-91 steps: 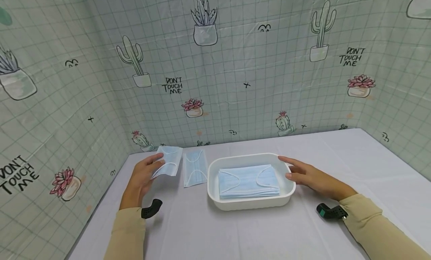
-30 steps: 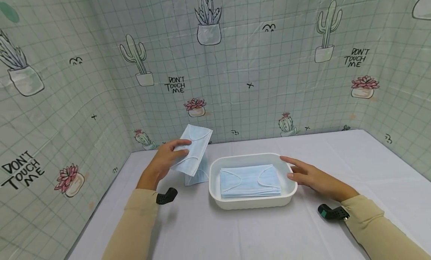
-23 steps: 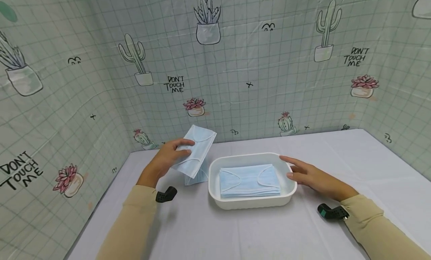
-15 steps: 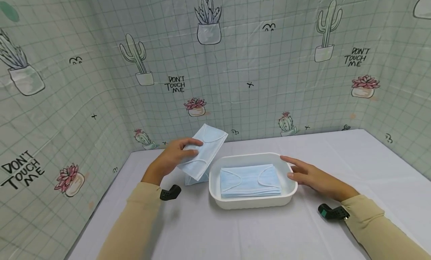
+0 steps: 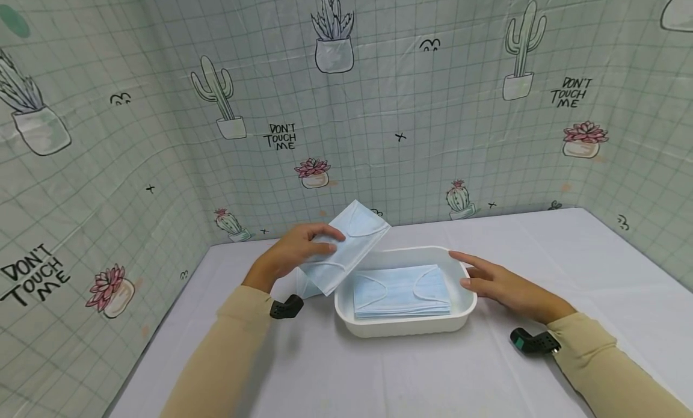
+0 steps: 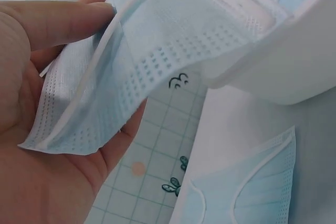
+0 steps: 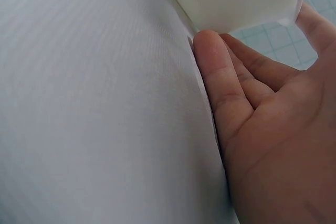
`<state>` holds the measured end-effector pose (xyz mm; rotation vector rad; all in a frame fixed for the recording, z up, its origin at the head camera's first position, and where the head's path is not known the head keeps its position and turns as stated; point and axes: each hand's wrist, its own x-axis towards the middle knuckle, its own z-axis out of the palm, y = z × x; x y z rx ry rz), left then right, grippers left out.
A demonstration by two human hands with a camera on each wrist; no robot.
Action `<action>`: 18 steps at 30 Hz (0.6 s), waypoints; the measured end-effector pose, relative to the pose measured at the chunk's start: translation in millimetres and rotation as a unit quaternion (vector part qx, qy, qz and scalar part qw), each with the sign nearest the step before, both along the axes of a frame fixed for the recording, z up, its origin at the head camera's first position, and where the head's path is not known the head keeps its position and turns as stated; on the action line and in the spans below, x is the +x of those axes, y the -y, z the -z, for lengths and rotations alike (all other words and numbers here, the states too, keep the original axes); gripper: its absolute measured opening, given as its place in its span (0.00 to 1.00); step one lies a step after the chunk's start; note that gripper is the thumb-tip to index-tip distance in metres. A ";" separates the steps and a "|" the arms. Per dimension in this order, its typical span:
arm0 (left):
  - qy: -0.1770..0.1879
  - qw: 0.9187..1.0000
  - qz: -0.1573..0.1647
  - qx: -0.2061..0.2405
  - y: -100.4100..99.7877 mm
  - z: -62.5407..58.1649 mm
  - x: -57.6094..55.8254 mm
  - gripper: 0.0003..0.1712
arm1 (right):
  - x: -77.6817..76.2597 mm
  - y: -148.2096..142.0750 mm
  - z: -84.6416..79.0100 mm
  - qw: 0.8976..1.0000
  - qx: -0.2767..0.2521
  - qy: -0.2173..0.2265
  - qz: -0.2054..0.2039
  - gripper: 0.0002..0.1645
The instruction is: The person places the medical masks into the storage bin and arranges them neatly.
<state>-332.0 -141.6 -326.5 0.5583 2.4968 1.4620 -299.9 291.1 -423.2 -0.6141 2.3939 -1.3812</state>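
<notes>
My left hand (image 5: pixel 298 249) pinches a light-blue face mask (image 5: pixel 352 246) between thumb and fingers, holding it tilted above the left end of a white plastic tray (image 5: pixel 406 329). In the left wrist view the held mask (image 6: pixel 157 51) curves across the palm, its white ear loop running past the thumb. Inside the tray lies a flat stack of similar masks (image 5: pixel 400 291). With extended fingers my right hand (image 5: pixel 503 285) touches the tray's right end, the index fingertip and thumb at the rim. The right wrist view shows the hand's lower side against the white tablecloth (image 7: pixel 105 103).
Another face mask (image 6: pixel 257 192) lies on the table just left of the tray, mostly hidden behind the held one in the head view. A cactus-print curtain (image 5: pixel 368 105) rises behind the table and along both sides.
My left hand has lifted the mask from the left side of the table and carried it right, to the tray's left end. The right hand and the tray have stayed in place.
</notes>
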 end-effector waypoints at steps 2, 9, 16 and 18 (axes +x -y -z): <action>-0.002 1.000 0.008 0.001 -3.0 0.1 0.1 0.15 | -0.1 0.0 0.2 1.000 0.001 0.002 0.000 0.38; -0.005 0.999 0.041 -0.020 -12.3 -1.8 0.9 0.17 | -2.8 -0.1 2.6 1.000 0.003 0.005 0.001 0.37; -0.012 0.994 0.097 -0.056 -24.8 -6.4 -3.3 0.11 | -1.4 -0.4 2.4 1.000 -0.001 0.007 -0.001 0.38; -0.009 0.991 0.118 -0.063 -29.7 -7.0 -4.6 0.08 | -0.8 -0.4 1.8 1.000 0.002 0.004 -0.001 0.38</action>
